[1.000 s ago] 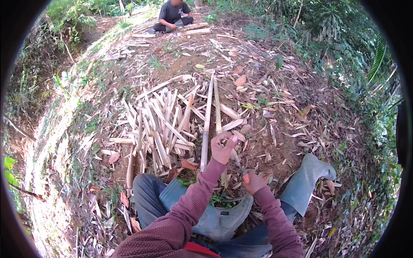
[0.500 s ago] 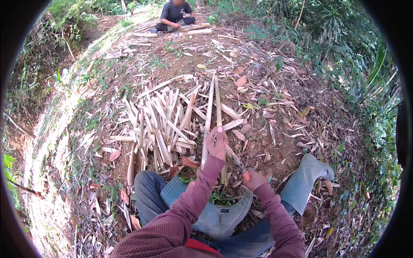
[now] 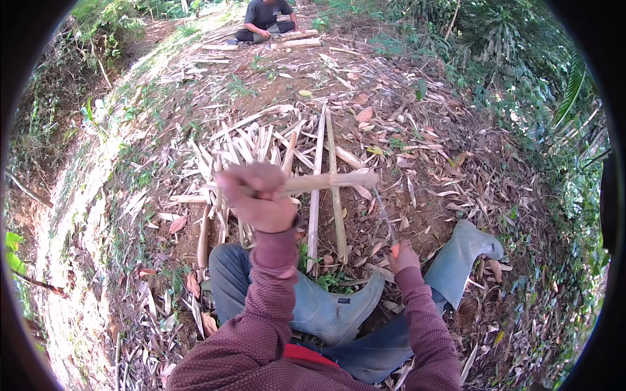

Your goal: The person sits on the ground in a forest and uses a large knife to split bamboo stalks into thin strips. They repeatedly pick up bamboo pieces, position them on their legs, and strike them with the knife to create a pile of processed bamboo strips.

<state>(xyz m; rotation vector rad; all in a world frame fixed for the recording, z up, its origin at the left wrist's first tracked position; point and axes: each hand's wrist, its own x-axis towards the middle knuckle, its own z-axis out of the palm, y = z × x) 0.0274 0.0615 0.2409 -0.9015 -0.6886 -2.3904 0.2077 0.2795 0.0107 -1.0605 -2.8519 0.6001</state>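
Observation:
My left hand (image 3: 257,199), blurred by motion, is closed around one end of a short, pale split stick (image 3: 332,182) that looks like bamboo. The stick points right, held level above the ground and across two long split strips (image 3: 337,212). In my right hand (image 3: 404,257) is a knife (image 3: 390,225) with an orange handle. Its thin blade slants up and left, the tip close to the stick's right end; whether they touch I cannot tell. Beyond and left of my left hand lies a heap of split sticks (image 3: 261,144), partly hidden by that hand.
My boots (image 3: 342,309) and bent legs lie in front of me, one boot (image 3: 460,260) out to the right. Dry leaves litter the sloping soil. At the far end a person (image 3: 266,23) sits beside thick pale poles (image 3: 297,43). Undergrowth (image 3: 495,45) borders the right.
My left hand has moved up and left from the long strips, now with the short stick turned level. My right hand has shifted slightly right and up, the knife blade now steeper.

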